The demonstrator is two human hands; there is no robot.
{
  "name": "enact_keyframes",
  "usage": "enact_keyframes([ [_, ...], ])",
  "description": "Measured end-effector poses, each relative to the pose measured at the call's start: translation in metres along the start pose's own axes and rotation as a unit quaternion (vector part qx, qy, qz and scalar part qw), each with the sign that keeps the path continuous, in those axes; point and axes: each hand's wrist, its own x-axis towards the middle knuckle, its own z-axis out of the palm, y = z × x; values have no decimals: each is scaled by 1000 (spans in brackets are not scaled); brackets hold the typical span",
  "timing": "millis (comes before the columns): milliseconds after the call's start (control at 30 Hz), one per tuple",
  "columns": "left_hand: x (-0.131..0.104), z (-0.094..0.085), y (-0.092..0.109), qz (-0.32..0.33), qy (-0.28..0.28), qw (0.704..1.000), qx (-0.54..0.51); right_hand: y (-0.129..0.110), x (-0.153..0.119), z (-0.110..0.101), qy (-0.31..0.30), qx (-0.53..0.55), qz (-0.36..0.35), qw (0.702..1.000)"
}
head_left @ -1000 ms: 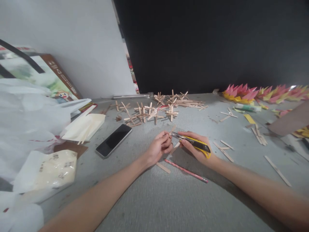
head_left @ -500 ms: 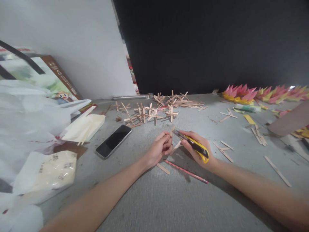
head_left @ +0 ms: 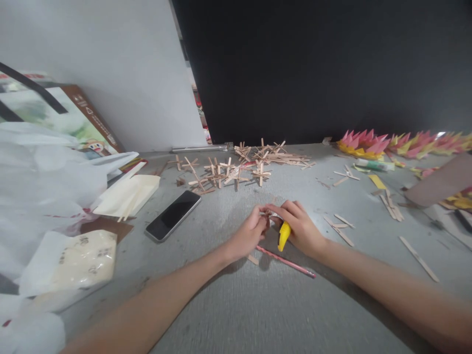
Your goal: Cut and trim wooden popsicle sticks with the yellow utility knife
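Frankly, with the left hand (head_left: pixel 251 230) pinching what looks like a wooden craft stick (head_left: pixel 268 213), six o'clock of the crossed-stick stars (head_left: pixel 261 174), and the right hand (head_left: pixel 303 226) wrapped round a yellow utility knife (head_left: pixel 283 237), one slip in so cramped a space could cut skin.

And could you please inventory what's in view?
utility knife: one, yellow, in right hand
loose sticks: many, tan, right and centre
joined sticks: several, tan, back centre
pencil: one, pink, centre
phone: one, black, left
tray: one, cream, left
packet: one, cream, left
plastic bags: count unclear, white, left
box: one, multicoloured, left
rod: one, silver, back
tube: one, green-white, right
folded paper: several, pink-yellow, right
cylinder: one, brown, right
table: one, grey, beneath
panels: two, white/black, back
left hand: one, centre
right hand: one, centre
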Motion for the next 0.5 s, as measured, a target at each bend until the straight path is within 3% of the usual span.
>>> enact_keyframes([
  [500,-1,1,1,16,-42,998,49,3,-2,0,44,67,-11,997],
])
